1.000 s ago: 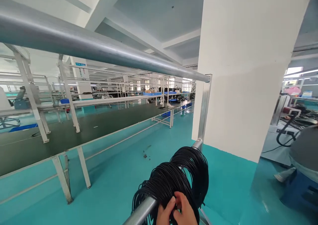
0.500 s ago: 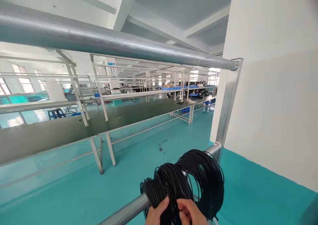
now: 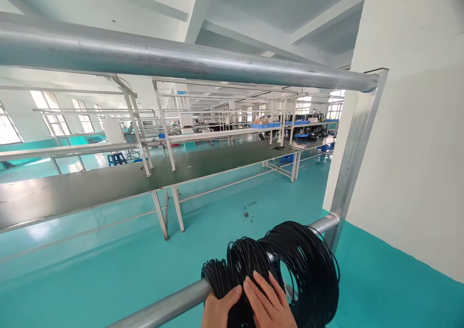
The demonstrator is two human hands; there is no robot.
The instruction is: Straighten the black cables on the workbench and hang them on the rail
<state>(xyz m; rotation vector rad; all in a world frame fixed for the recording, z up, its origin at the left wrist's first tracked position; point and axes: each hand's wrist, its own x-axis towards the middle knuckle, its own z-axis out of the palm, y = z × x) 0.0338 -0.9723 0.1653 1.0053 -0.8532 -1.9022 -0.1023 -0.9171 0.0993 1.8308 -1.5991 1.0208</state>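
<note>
Thick bundles of black cable (image 3: 308, 265) hang looped over the lower metal bar (image 3: 163, 304) at the bottom centre and right. Against the smaller left-hand bundles rests my left hand (image 3: 219, 308), its thumb extended over the loops and its other fingers hidden behind them. My right hand (image 3: 268, 301) lies on the middle bundle with its fingers stretched out flat, just right of my left thumb. The larger bundle hangs to the right of both hands.
A thick metal rail (image 3: 203, 62) crosses the upper view and joins an upright post (image 3: 353, 159) beside a white wall (image 3: 413, 149). Beyond stand long green-topped workbenches (image 3: 217, 161) with shelves and blue trays (image 3: 266, 125). Small debris (image 3: 246, 213) lies on the green floor.
My right hand has gone from curled fingers to flat, outstretched ones on the cable. My left hand stays at the left bundles. The camera view has turned slightly left.
</note>
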